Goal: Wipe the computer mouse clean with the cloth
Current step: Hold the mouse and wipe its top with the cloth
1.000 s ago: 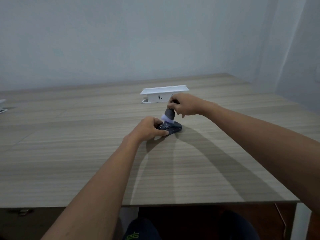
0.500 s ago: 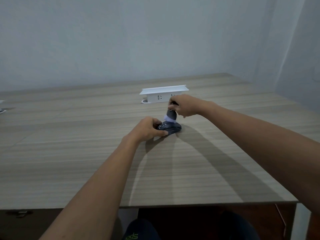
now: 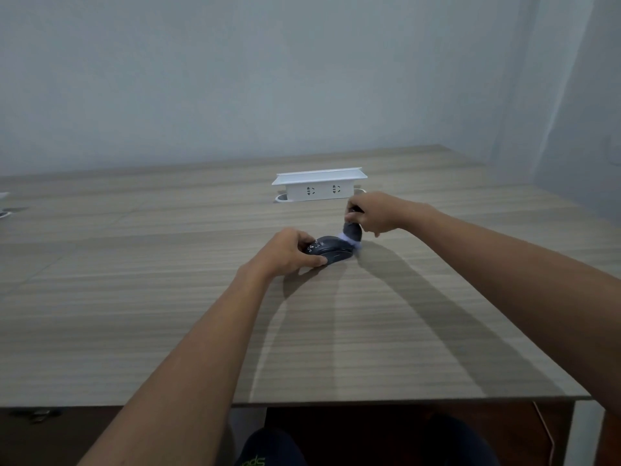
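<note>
A dark computer mouse (image 3: 331,252) lies on the wooden table (image 3: 168,297), a little past its middle. My left hand (image 3: 285,252) grips the mouse from the near left side, thumb along its front edge. My right hand (image 3: 374,213) pinches a bunched dark grey cloth (image 3: 352,233) with a pale lower edge. The cloth hangs down and touches the far right end of the mouse.
A white pop-up socket box (image 3: 319,186) stands on the table just behind my hands. The table's near edge runs across the lower part of the view, with my knees below it. A small white object (image 3: 5,205) sits at the far left edge.
My right hand has carried the cloth to the right, from the top of the mouse to its far right end. My left hand keeps its grip on the mouse.
</note>
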`<state>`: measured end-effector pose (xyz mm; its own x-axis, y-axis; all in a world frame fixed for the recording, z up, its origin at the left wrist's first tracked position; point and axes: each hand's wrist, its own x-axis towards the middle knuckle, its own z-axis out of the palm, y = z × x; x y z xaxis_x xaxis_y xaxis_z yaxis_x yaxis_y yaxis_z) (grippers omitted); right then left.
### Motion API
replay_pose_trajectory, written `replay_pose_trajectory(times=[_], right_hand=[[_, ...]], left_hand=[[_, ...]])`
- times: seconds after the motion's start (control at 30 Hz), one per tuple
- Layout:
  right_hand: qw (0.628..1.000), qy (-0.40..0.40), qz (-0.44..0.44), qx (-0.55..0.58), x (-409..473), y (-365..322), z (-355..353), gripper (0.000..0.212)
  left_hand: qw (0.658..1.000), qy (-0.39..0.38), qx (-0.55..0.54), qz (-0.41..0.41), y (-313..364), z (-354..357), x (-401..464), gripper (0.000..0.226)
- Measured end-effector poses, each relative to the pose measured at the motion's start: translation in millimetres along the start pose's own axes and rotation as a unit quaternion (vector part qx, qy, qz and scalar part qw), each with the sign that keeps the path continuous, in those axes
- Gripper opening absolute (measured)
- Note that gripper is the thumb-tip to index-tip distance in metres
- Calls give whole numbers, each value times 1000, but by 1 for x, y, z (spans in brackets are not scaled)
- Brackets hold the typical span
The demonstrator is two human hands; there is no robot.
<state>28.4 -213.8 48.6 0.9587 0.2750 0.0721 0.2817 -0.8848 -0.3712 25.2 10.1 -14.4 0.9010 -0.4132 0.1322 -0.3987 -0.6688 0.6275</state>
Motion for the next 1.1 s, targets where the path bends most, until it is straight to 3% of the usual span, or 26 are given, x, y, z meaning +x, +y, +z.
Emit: replay_pose_trajectory(times=[0.3, 0.5, 0.77, 0.97, 1.1], right_hand=[[992, 44, -34, 115, 1, -6, 3, 20], [999, 33, -9, 9, 0, 1, 6, 14], [992, 40, -35, 111, -7, 3, -1, 22], [999, 41, -12, -3, -14, 11, 5, 22], [996, 61, -35, 55, -16, 0, 1, 20]], left_hand=[[1000, -4, 20, 5, -2, 0, 2, 27], [1000, 0, 16, 4, -2, 1, 2, 27], [1000, 0, 15, 8, -3, 0, 2, 24], [1000, 3, 24, 6, -1, 1, 2, 27], [999, 1, 32, 6, 0, 0, 2, 27]])
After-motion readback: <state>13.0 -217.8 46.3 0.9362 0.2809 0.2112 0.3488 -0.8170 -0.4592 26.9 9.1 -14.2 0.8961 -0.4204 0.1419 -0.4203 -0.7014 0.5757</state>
